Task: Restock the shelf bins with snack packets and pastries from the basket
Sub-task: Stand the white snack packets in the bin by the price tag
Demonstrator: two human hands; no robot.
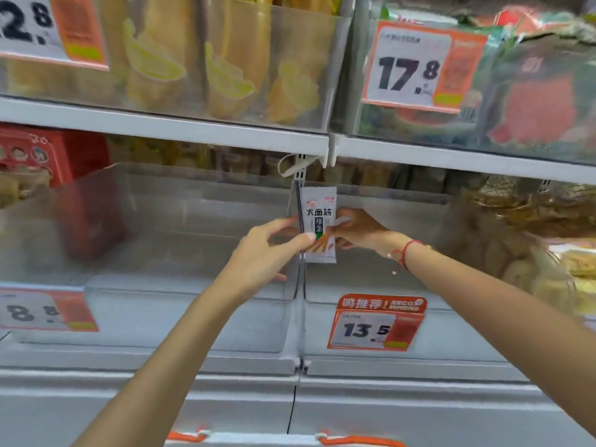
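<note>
A white snack packet (319, 222) with black characters and orange sticks printed on it stands upright in front of the divider between two clear shelf bins. My left hand (267, 253) pinches its lower left edge with thumb and fingers. My right hand (358, 230), with a red string bracelet on the wrist, holds its right side from behind. The left clear bin (180, 311) and the right clear bin (451, 330) look almost bare inside. The basket's rim with orange handles (354, 441) shows at the bottom edge.
Price tags hang on the bin fronts: 13.5 (375, 324), 8.8 (45, 311), 17.8 (419, 66). Upper bins hold yellow packets (193, 59) and red-green packets (532, 101). A red box (48, 156) stands at the left, and brown pastries (516, 240) fill the bin at the right.
</note>
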